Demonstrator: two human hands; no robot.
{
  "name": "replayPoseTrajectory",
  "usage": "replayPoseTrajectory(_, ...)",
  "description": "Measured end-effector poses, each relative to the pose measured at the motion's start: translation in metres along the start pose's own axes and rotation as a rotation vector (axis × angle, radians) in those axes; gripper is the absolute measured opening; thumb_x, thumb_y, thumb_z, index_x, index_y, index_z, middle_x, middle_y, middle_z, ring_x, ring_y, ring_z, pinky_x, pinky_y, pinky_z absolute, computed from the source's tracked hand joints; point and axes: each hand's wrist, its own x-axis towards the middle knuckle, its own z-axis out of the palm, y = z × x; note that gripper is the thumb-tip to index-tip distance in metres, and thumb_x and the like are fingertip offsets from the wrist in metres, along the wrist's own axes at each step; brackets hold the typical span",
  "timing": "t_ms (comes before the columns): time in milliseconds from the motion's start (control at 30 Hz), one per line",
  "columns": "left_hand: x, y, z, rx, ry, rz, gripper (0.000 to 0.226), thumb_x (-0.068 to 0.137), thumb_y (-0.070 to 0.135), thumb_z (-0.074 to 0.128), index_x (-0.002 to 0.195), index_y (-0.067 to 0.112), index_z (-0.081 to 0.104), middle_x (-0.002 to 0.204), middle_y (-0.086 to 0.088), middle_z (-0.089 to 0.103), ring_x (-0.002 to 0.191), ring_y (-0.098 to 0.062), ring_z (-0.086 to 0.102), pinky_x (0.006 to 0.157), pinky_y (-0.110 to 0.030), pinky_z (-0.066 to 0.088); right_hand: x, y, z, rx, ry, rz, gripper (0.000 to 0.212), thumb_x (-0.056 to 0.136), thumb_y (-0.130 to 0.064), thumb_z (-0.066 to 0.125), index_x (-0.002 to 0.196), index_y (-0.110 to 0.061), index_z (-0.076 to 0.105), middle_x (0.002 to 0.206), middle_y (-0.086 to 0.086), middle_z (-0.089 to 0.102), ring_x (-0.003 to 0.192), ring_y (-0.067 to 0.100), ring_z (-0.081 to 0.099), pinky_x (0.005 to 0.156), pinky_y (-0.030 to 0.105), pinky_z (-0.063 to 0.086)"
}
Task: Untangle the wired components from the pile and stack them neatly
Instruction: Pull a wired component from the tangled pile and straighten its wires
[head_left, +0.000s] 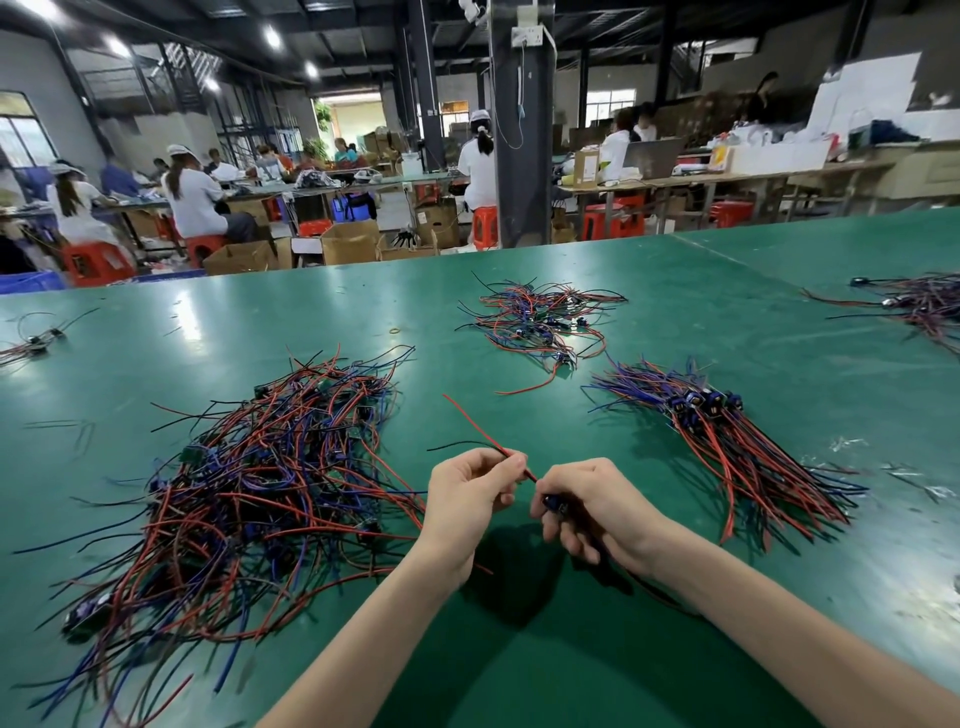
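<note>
Here both hands (540, 499) pinch one red wire (485, 435); no legible writing.

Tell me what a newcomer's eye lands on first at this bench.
First, the big tangled pile of red, blue and black wires sprawled on the green table at near left. Next, at centre, the left hand and right hand pinch one wired component. At right lies the neat stack, connectors aligned.

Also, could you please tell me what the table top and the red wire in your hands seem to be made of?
The table top looks like a smooth green mat, perhaps rubber or vinyl: it mirrors the ceiling lights with a soft sheen. The red wire, pinched by the left hand and right hand, appears plastic-insulated: evenly coloured, matte, bending freely.
</note>
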Motion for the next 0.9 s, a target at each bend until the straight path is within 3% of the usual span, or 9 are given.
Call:
replayPoseTrajectory(367,0.0007,-0.0048,-0.0017,0.112,0.048,0.065,0.018,0.082,0.009,0.071,0.067,0.012,0.063,0.054,0.007,0.056,0.047,-0.004,0.042,0.051,-0.016,0.039,-0.0019,0.0014,0.0038,-0.041,-0.003,-0.024,0.028,0.082,-0.003,0.047,0.058,-0.003,0.061,0.047,0.015,0.055,0.027,0.015,0.04,0.029,0.012,0.026)
replayPoseTrajectory(533,0.001,-0.0069,-0.0032,0.143,0.019,0.09,0.014,0.082,0.007,0.071,0.071,0.013,0.066,0.062,0.001,0.062,0.054,-0.005,0.048,0.053,-0.016,0.041,-0.0021,0.0021,0.0041,-0.064,0.012,-0.032,0.027,0.08,-0.003,0.047,0.057,-0.003,0.061,0.047,0.015,0.054,0.027,0.015,0.039,0.029,0.012,0.026)
replayPoseTrajectory(800,0.0032,-0.0069,-0.0084,0.326,-0.044,0.152,0.018,0.081,0.004,0.071,0.073,0.02,0.068,0.064,0.007,0.066,0.06,-0.003,0.057,0.064,-0.017,0.047,-0.0026,0.0042,0.0036,-0.118,0.024,-0.035,0.026,0.079,-0.002,0.047,0.057,-0.002,0.061,0.046,0.015,0.055,0.026,0.014,0.038,0.029,0.012,0.026)
replayPoseTrajectory(900,0.0015,-0.0038,-0.0085,0.286,-0.036,0.135,0.015,0.082,0.004,0.07,0.074,0.017,0.069,0.064,0.007,0.066,0.058,-0.002,0.055,0.06,-0.015,0.045,-0.0021,0.0032,0.0038,-0.118,0.021,-0.046,0.027,0.079,-0.002,0.047,0.056,-0.003,0.061,0.047,0.015,0.055,0.026,0.015,0.038,0.029,0.013,0.027)
